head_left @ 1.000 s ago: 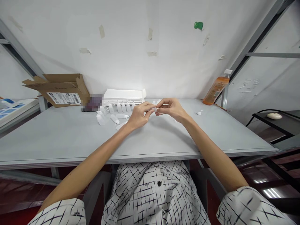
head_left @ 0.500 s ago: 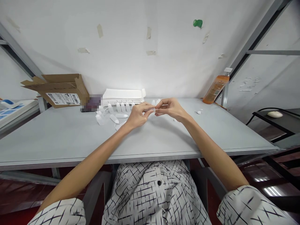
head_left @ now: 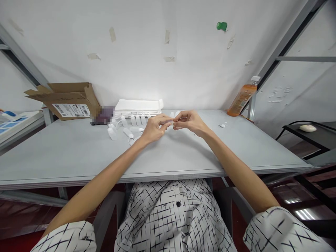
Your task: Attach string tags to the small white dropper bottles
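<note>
Above the middle of the table, my left hand [head_left: 155,128] is closed around a small white plastic bottle [head_left: 172,122], mostly hidden by the fingers. My right hand [head_left: 189,122] pinches with thumb and fingers at the bottle's right end; what exactly lies between those fingertips is too small to make out. Left of my hands, several small white squeeze bottles [head_left: 138,120] stand upright in a row. Others, such as a white bottle [head_left: 128,132], lie on their sides nearer to me. Just behind the fingertips, more white bottles [head_left: 176,114] show partly.
Behind the row lies a stack of white trays or sheets [head_left: 139,105]. A cardboard box [head_left: 70,101] and a dark pixelated object [head_left: 103,115] are at the left. An orange drink bottle [head_left: 243,98] leans at the back right. Small white pieces [head_left: 222,125] lie on the grey table [head_left: 168,157].
Both hands stay in nearly the same place, fingertips together at the small bottle. The right fingertips have shifted very slightly. Nothing on the table has visibly moved.
</note>
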The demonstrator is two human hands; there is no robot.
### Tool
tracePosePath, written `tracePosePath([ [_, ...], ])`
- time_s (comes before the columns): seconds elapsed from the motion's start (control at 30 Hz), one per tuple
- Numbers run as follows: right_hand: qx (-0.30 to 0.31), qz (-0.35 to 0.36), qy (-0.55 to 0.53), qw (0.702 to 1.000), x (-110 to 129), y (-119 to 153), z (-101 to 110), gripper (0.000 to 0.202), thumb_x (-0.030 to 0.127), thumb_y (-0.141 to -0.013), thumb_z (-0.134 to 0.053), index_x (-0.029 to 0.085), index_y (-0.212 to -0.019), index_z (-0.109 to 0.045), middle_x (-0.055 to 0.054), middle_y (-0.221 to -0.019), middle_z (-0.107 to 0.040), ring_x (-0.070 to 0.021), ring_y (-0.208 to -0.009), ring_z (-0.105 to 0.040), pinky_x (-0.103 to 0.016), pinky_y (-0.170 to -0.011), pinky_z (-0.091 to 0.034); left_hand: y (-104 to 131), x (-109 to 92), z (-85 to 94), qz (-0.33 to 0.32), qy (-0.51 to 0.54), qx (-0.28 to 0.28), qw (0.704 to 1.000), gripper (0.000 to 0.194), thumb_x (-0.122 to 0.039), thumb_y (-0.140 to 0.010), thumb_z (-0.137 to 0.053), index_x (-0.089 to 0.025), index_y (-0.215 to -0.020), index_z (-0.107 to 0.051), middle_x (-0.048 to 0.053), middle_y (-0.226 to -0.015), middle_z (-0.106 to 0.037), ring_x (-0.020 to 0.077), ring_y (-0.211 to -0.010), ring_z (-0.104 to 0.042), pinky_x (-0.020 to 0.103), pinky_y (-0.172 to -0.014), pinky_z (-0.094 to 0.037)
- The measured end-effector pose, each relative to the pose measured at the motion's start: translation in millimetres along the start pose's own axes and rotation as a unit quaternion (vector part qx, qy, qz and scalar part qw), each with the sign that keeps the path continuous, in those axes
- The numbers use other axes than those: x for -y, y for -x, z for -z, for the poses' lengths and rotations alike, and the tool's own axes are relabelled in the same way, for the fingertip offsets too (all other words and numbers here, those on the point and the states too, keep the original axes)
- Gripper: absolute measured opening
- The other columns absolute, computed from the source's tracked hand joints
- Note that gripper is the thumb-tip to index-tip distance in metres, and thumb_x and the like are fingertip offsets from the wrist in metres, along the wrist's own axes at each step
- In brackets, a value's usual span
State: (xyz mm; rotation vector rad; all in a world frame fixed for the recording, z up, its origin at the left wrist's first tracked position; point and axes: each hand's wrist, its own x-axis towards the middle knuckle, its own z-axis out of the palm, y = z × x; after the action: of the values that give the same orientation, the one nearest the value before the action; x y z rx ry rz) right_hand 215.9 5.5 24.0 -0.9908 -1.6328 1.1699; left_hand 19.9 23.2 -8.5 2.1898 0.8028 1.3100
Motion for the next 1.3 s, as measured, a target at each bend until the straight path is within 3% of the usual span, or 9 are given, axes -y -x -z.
tracePosePath([
  [0.43,0.016,-0.007,-0.002,1.0,-2,-1,3,0.021,0.025,-0.064,-0.085,0.015,-0.073,-0.07,-0.004,-0.072,-0.071,-0.0203,-0.072,-0.073,-0.038,-0.079,-0.062,0,-2,1.0,0.002,0.001,0.014,1.0,0.025,-0.021,-0.086,-0.061,-0.02,-0.102,-0.079,0.009,-0.098,-0.073,0.0164,-0.082,-0.065,0.028,-0.066,-0.054],
  [0.63,-0.001,0.006,0.006,1.0,8,3,1,0.017,0.024,-0.069,-0.082,0.015,-0.07,-0.068,-0.004,-0.071,-0.069,-0.0188,-0.073,-0.072,-0.039,-0.083,-0.061,-1,-3,2.3,0.004,0.01,0.006,1.0,0.024,-0.022,-0.086,-0.062,-0.02,-0.105,-0.078,0.009,-0.104,-0.074,0.0188,-0.093,-0.068,0.031,-0.078,-0.055],
  [0.9,-0.014,0.002,0.002,1.0,11,4,-2,0.013,0.017,-0.066,-0.078,0.016,-0.065,-0.065,-0.001,-0.067,-0.063,-0.0168,-0.071,-0.069,-0.037,-0.08,-0.062,0,-2,0.0,-0.002,-0.001,0.008,1.0,0.024,-0.025,-0.087,-0.062,-0.021,-0.105,-0.078,0.009,-0.106,-0.073,0.0198,-0.096,-0.068,0.032,-0.082,-0.056],
  [1.3,0.022,-0.015,-0.008,1.0,2,0,5,0.014,0.021,-0.064,-0.083,0.015,-0.069,-0.07,-0.003,-0.07,-0.07,-0.0189,-0.073,-0.072,-0.038,-0.081,-0.062,0,-5,2.7,-0.012,0.005,0.023,1.0,0.024,-0.021,-0.085,-0.063,-0.022,-0.102,-0.079,0.008,-0.102,-0.075,0.0196,-0.094,-0.068,0.034,-0.083,-0.055],
])
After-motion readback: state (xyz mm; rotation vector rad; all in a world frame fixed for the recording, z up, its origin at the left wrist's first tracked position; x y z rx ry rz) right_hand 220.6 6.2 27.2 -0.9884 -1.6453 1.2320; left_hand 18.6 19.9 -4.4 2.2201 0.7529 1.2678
